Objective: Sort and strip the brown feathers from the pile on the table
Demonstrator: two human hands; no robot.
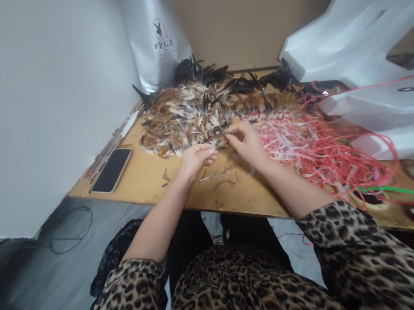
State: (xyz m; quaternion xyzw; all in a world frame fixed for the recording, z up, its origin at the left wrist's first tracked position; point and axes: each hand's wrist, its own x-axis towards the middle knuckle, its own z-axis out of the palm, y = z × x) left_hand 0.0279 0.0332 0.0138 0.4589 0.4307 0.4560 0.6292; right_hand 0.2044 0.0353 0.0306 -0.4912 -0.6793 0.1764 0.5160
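Observation:
Over the front edge of a large pile of brown, white and black feathers, my left hand and my right hand are close together. The fingertips of each are pinched shut. Between them is a small greyish-brown feather, which both hands seem to grip at its ends; its outline is blurred. Loose feather scraps lie on the tabletop just below my hands. A tangle of pink and red plastic strips spreads beside my right forearm.
A phone lies at the table's left end, near thin sticks by the white wall. Behind the feathers stands a silver printed bag. White plastic shapes crowd the right side. A black bag and a cable are on the floor.

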